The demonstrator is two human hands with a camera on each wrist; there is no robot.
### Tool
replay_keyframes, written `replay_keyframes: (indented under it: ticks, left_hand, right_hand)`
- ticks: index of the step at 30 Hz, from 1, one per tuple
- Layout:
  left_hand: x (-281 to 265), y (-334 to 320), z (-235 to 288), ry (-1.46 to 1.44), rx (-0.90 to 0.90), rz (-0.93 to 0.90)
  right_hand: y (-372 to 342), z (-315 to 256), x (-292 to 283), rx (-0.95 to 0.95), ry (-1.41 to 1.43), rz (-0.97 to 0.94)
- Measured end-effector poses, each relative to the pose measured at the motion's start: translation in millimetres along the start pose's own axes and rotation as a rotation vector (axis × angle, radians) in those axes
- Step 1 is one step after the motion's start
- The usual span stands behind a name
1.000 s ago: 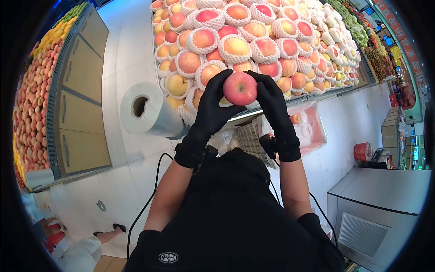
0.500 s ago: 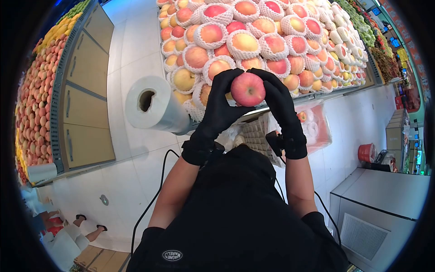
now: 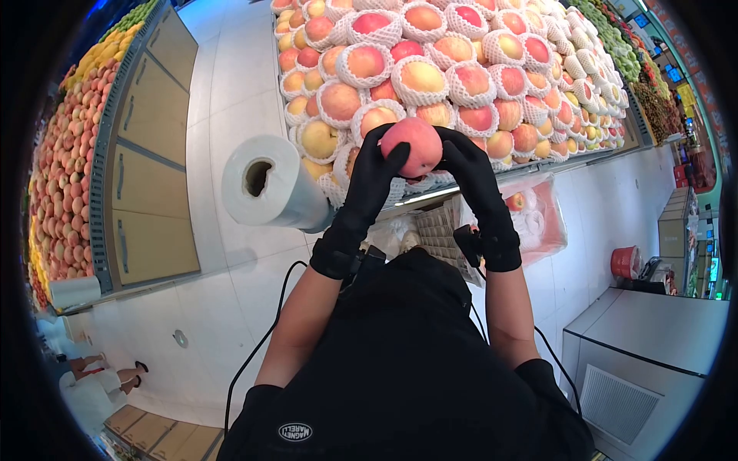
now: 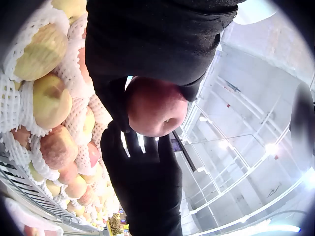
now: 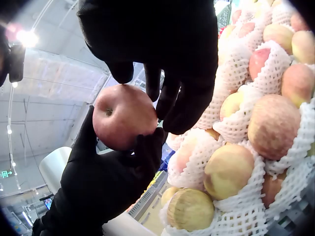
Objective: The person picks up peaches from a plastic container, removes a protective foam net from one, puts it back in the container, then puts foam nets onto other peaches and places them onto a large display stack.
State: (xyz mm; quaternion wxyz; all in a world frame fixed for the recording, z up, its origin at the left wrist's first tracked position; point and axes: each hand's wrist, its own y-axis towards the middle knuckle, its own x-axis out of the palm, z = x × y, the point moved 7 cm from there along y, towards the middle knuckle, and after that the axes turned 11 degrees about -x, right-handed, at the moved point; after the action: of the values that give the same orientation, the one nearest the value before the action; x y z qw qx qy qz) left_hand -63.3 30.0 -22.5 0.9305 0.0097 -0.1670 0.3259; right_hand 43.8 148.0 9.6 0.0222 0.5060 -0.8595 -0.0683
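We have the red apple [image 3: 417, 142] between our hands, in front of the net-wrapped fruit [image 3: 423, 78]. Our left hand [image 3: 369, 178] holds it, fingers curled round it and thumb across its skin; our right hand [image 3: 470, 173] grips its other side with bent fingers. The upside-down shirt badge [image 3: 295, 432] reads MAGNETI MARELLI. A plastic roll [image 3: 286, 184] stands beside the fruit.

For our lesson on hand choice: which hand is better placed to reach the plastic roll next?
Left, probably: the left hand is nearer the plastic roll, and the right hand, also touching the apple, might hold it alone.
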Motion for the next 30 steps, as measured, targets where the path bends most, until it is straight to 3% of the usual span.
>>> replay_keyframes:
  ticks: [3,6,12,21,30]
  left_hand:
    - [3.2,3.3,-10.1,-0.333,-0.163,-0.075]
    - [3.6,8.3,-23.7,-0.478,-0.319,-0.11]
    - [4.4,8.2,-25.5,-0.367,-0.376,-0.177]
    - [7.8,8.8,-19.5,-0.442,-0.259,-0.16]
    - [4.3,-0.3,-6.3,-0.228,-0.115,-0.086]
  right_hand:
    - [0.6,-1.8,4.8,0.026,0.004,0.003]
    - [3.1,4.6,4.9,0.01,0.026,0.027]
    - [3.3,0.6,7.6,-0.028,0.025,0.045]
    - [-0.8,-8.5,6.8,-0.051,-0.095,0.033]
    - [-4.5,-12.8,6.1,-0.088,-0.09,0.058]
